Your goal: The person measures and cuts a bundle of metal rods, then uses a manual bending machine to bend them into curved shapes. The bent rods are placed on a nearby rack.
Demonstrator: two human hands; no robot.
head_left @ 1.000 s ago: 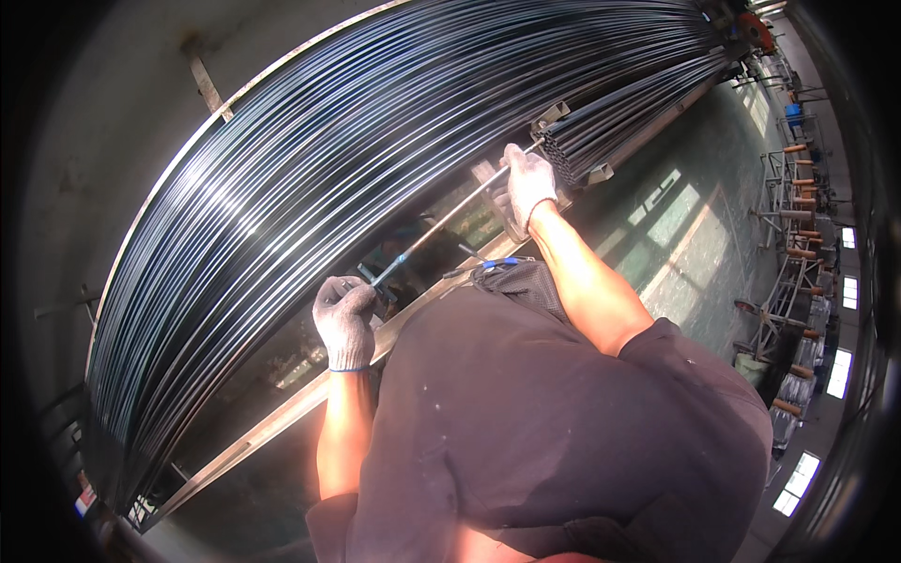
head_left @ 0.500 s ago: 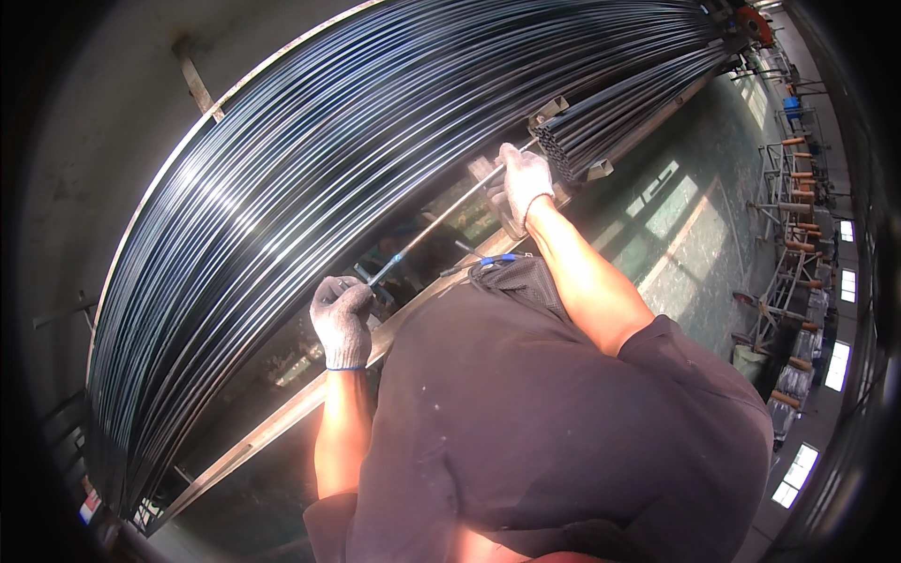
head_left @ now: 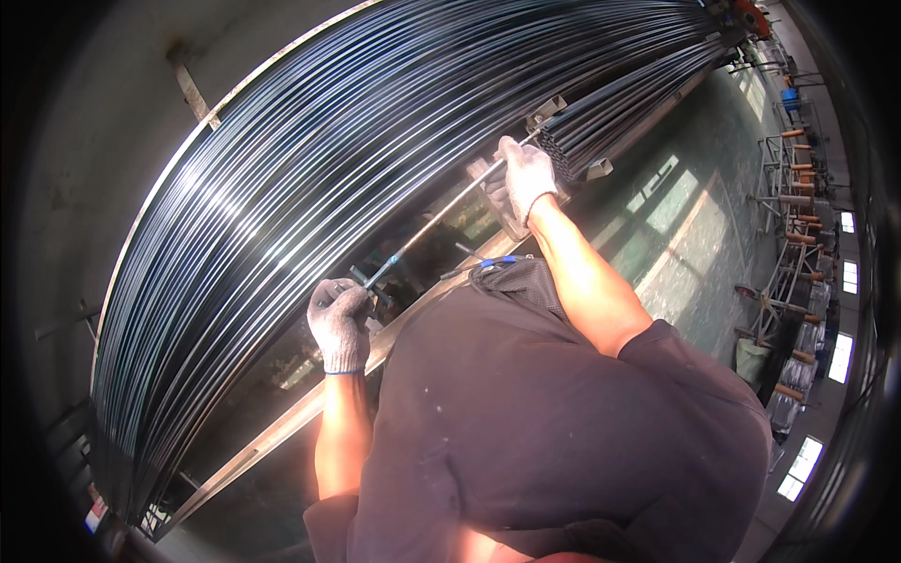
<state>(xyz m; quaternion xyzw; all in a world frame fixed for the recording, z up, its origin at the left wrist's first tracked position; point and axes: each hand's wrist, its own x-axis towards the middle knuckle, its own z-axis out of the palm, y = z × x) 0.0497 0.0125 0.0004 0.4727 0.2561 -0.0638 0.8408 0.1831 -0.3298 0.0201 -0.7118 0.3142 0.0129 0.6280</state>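
Wearing pale knit gloves [head_left: 343, 352] on both hands. Holding one long thin rod [head_left: 449, 215] in two places, with fingers bent in around it. Gripping it near its blue end [head_left: 383, 271] with the left hand [head_left: 339, 319], down low and to the left. Gripping it near its other end with the right hand [head_left: 528, 178], up higher and to the right. Slanting up from one hand to the other, in front of the body, with bare shiny metal in the middle. Hard to see the tucked-in fingers, so no telling just how each one sits.

Coming close, at the top end, to a small bunch of dark tubes [head_left: 629, 117], with round ends [head_left: 556, 148] toward the right hand. Hard to say whether touching them or only just beside them.

Facing a wide row of long dark bars [head_left: 282, 202], all shiny and packed side by side. Reaching over a long pale beam [head_left: 282, 422] with the left arm. Wearing a dark shirt [head_left: 563, 403], with a black mesh bag [head_left: 516, 278] next to it, trimmed in blue. Lined up far off to the right, past a green floor [head_left: 699, 225] with sunny patches, with metal racks [head_left: 779, 225] and orange rollers [head_left: 801, 238]
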